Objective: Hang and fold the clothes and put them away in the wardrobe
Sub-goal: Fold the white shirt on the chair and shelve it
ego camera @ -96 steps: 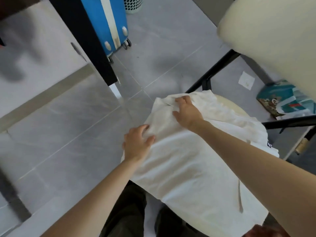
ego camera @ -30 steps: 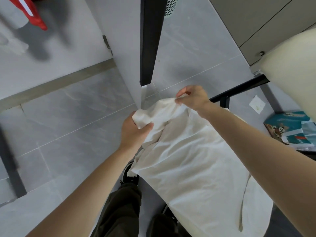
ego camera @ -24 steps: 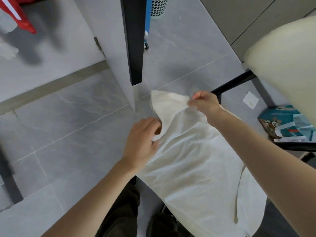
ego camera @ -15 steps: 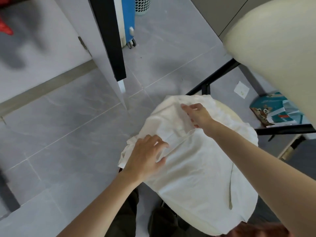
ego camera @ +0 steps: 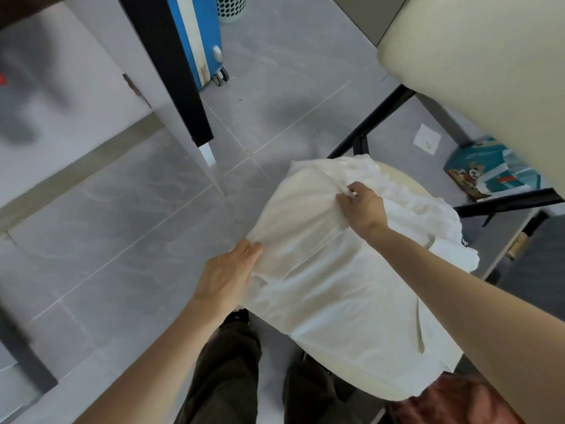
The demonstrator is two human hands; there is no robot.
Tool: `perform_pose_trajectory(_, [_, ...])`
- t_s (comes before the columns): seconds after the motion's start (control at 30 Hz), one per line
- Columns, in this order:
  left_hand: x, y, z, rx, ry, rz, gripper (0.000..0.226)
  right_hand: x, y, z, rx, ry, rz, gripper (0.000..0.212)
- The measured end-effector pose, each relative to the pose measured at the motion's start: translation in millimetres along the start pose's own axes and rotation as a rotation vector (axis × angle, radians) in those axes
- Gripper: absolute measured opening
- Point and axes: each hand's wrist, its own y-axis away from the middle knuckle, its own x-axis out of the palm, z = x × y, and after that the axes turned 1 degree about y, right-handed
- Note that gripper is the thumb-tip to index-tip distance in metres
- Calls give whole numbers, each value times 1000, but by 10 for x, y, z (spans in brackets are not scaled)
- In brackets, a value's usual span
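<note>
garment [ego camera: 336, 289] on stool [ego camera: 402, 182], pinched by left hand [ego camera: 227, 278], right hand [ego camera: 363, 208].

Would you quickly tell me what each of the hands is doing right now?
Left hand: pinching the edge of the white garment.
Right hand: pinching a fold of the garment.

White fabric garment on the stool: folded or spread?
Partly folded: white fabric garment has one flap doubled over; left hand and right hand hold it.

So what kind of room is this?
Probably a bedroom at home. There is what looks like a wardrobe, a blue suitcase on wheels standing on the tiled floor, and a white shirt being folded on a chair.
</note>
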Motion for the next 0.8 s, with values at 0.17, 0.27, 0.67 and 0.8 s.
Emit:
perform_pose_trajectory(0.17, [-49, -41, -34, 187, 35, 14, 46, 73, 88, -159, -3, 105, -37, 26])
perform_pose_trajectory(0.27, [-95, -134, -67, 0, 224, -41, 15, 122, 243, -108, -258, 314, -192, 38])
perform_pose_trajectory(0.67, [-114, -273, 95, -620, 810, 317, 61, 394, -134, 696, -511, 772, 502, 77])
perform_pose_trajectory(0.8, [-98, -205, 75, -568, 828, 338, 46, 494, -276, 926, -536, 1071, 595, 65])
